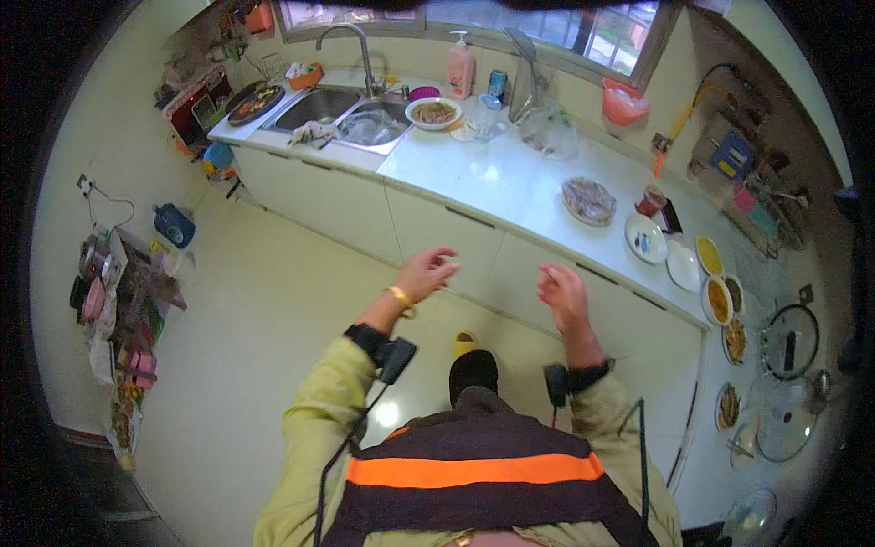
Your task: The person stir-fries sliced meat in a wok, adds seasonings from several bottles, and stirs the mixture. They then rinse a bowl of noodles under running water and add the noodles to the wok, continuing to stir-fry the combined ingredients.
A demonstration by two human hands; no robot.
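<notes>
My left hand (425,275) hangs in the air before the white cabinet doors (444,229), fingers loosely bent and apart, holding nothing. A gold bracelet (398,297) circles that wrist. My right hand (564,292) is raised to the right at about the same height, also free of any object, its fingers half curled. Neither hand touches the white countertop (472,171) beyond. The nearest things to my right hand on the counter are a clear plastic bag with something in it (588,201) and a white plate with a blue pattern (645,239).
A double steel sink (320,106) holds a plastic bag in its right basin. Beside it stand a bowl of food (433,113) and a pink pump bottle (460,68). Several dishes, including a bowl of orange food (717,301), and glass lids (786,417) line the right counter. Groceries (133,328) lie left.
</notes>
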